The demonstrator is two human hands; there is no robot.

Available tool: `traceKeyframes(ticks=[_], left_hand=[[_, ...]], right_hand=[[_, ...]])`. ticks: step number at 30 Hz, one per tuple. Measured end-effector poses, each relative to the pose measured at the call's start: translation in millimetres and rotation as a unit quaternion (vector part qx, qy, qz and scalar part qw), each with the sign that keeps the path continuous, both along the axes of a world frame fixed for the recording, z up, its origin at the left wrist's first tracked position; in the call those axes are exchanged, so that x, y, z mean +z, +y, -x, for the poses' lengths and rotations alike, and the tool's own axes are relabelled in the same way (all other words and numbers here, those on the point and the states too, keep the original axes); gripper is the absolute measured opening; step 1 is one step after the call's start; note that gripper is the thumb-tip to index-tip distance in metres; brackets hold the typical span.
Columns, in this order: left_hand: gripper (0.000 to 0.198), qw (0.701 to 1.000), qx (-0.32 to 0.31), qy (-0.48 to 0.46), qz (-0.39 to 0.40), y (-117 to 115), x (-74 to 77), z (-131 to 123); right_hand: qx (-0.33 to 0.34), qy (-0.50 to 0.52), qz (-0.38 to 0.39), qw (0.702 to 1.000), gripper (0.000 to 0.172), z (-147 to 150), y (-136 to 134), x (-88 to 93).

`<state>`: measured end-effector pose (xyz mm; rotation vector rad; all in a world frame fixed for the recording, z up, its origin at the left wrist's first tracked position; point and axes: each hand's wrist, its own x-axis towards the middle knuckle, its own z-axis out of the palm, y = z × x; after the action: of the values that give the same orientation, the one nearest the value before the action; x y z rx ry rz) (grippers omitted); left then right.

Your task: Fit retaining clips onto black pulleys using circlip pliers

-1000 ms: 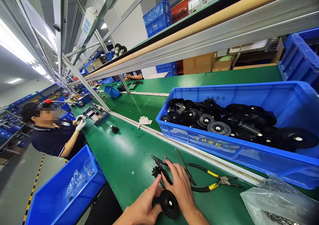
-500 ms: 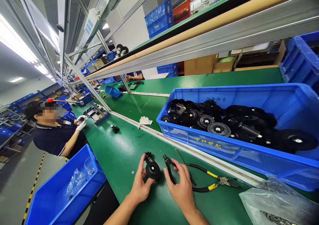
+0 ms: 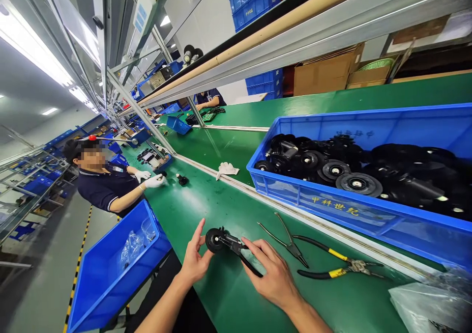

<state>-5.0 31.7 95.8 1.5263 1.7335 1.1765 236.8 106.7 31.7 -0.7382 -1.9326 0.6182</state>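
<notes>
My left hand (image 3: 194, 260) grips the rim of a black wheel-like part (image 3: 211, 241) with a pale centre and a dark cylindrical body behind it. My right hand (image 3: 272, 275) is closed on black-handled pliers (image 3: 236, 248). Their tips reach the centre of the part; whether they touch it I cannot tell. To the right of that hand lie slim metal pliers (image 3: 292, 248) and large pliers (image 3: 357, 266) with black and yellow handles.
A long blue bin (image 3: 317, 206) full of similar black parts stands at the right. A clear plastic bag (image 3: 424, 298) lies at the front right, a white glove (image 3: 227, 169) farther back. At left, a gloved co-worker (image 3: 110, 185) sits behind a blue bin (image 3: 110, 279).
The part has turned so its round face points towards me. My right hand has brought the pliers leftward to its centre. The view has shifted; the co-worker's hand is nearer a small part.
</notes>
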Motion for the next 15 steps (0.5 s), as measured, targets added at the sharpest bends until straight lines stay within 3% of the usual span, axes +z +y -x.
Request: traceKeyframes(ticks=[15], left_hand=[[0.081, 1.000, -0.013, 0.009, -0.018, -1.6, 0.7, -4.1]], right_hand=[[-0.016, -0.030, -0.026, 0.999, 0.062, 1.1, -2.7, -2.6]])
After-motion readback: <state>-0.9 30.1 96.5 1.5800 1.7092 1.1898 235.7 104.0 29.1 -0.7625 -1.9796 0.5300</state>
